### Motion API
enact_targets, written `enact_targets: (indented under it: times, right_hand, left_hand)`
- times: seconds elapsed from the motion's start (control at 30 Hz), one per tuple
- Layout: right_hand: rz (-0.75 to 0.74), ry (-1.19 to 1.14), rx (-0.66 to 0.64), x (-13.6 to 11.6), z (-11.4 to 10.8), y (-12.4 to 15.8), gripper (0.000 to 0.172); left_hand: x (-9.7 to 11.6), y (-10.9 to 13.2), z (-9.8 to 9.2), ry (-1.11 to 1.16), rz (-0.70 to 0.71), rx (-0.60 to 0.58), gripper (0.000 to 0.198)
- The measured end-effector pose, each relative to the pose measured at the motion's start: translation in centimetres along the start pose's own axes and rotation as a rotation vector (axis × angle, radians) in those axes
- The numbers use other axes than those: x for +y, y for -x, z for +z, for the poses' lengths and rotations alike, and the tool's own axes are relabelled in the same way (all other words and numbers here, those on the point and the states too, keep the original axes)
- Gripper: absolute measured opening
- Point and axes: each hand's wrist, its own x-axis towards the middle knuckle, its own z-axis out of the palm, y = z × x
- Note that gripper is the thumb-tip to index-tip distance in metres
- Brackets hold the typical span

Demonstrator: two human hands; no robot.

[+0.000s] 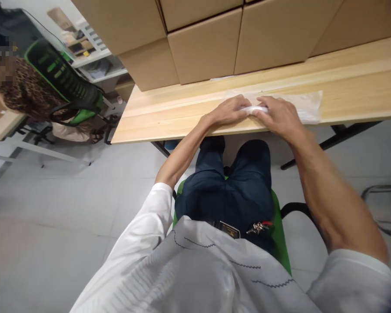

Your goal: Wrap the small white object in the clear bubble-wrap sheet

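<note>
A translucent plastic bag (308, 106) lies along the front part of the wooden table (156, 115), its far end stretching right, past my right hand. Between my hands a white, rolled or folded stretch of plastic (256, 109) shows. My left hand (231, 109) grips its left end with curled fingers. On the other side, my right hand (278, 114) pinches it between thumb and fingers. Both hands rest low on the tabletop, close together. Whether anything is inside the plastic I cannot make out.
Large cardboard boxes (205, 48) are stacked along the back of the table. I sit on a green chair (280, 234) at the table's front edge. To the left, another person (29, 82) sits in a black and green chair (57, 76) beside a shelf (94, 56).
</note>
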Motion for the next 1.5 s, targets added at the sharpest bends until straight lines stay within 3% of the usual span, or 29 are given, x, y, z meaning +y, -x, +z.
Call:
enact_targets:
  times: [0.17,0.33,0.47,0.67,0.9,1.07,1.23,1.3,1.4,1.5]
  right_hand:
    - [0.039,-0.002,0.004,0.0,-0.7,0.2,0.073]
    - [0.057,0.028,0.037,1.6,-0.3,0.2,0.069]
    - [0.085,0.089,0.039,2.3,-0.2,0.3,0.062]
    - [0.203,0.16,-0.001,0.5,-1.2,0.9,0.054]
    - [0.233,0.192,0.003,0.8,-1.3,0.8,0.07]
    - [0.271,0.245,-0.048,0.7,-1.5,0.3,0.066]
    - [0.254,0.197,-0.03,1.6,-1.1,-0.3,0.073]
    - [0.242,0.182,-0.023,2.0,-0.9,-0.4,0.075]
    - [0.258,0.153,-0.025,1.4,-0.9,-0.4,0.077]
    - [0.329,0.152,-0.068,-0.6,-1.5,-0.3,0.071]
  left_hand:
    - [0.0,-0.7,0.2,0.051,-0.072,-0.026,0.055]
    - [0.1,-1.3,0.2,0.068,-0.143,-0.005,0.043]
    - [-0.2,-1.6,0.1,0.066,-0.188,0.005,0.043]
    - [0.5,-2.0,-0.3,-0.088,-0.254,-0.026,0.046]
    - [2.2,-1.5,-1.2,-0.33,-0.353,-0.06,0.053]
    - [1.2,-0.4,-1.8,-0.409,-0.414,-0.03,0.051]
    - [-0.8,1.6,-3.2,-0.463,-0.511,0.063,0.054]
    - [-1.1,2.3,-3.5,-0.46,-0.493,0.148,0.057]
    - [-0.3,2.4,-2.7,-0.377,-0.341,0.25,0.065]
    - [1.6,1.1,-0.2,-0.3,-0.125,0.209,0.074]
